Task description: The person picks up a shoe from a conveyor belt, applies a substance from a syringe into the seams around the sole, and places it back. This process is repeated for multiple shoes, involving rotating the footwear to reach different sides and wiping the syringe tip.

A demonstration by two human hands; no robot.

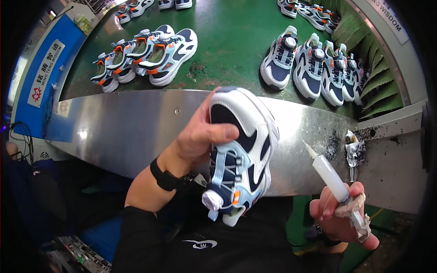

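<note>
My left hand grips a sneaker by its forefoot, thumb across the upper. The shoe is white, navy and light blue with orange bits. It is held tilted, toe away from me, its dial and heel toward my body. My right hand is closed around a syringe with a pale filling. The syringe's thin tip points up and left, apart from the shoe. Whitish, crumpled wrapping covers part of the plunger end and some fingers.
A steel ledge runs before me. Behind it, a green surface carries matching sneakers at left and right. Green bristly flaps line the right edge. A crumpled, black-stained tube lies on the ledge's right end.
</note>
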